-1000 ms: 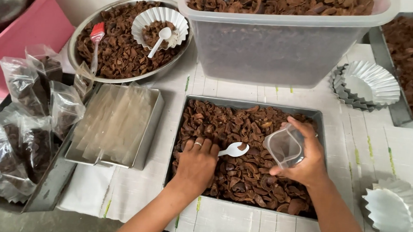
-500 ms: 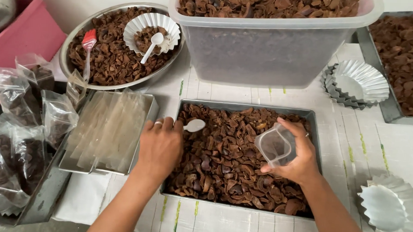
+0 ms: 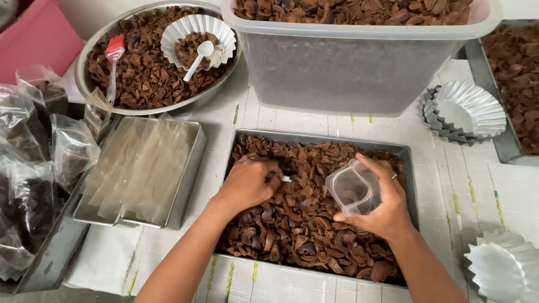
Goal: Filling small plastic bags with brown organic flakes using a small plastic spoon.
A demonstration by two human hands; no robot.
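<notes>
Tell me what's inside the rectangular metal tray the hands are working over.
The metal tray is filled with brown, curled dried pieces. The left hand presses into them, a white spoon barely showing beneath it. The right hand holds a clear plastic bag above. The tray's bottom is covered.

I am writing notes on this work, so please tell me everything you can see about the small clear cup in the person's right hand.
The small clear cup looks like thin see-through plastic, with a squarish shape and rounded corners. It appears empty. It is tilted, its open mouth turned toward the left hand. The right hand grips it from the side, thumb below and fingers above. It is held just over the brown pieces in the metal tray; whether it touches them cannot be told.
</notes>
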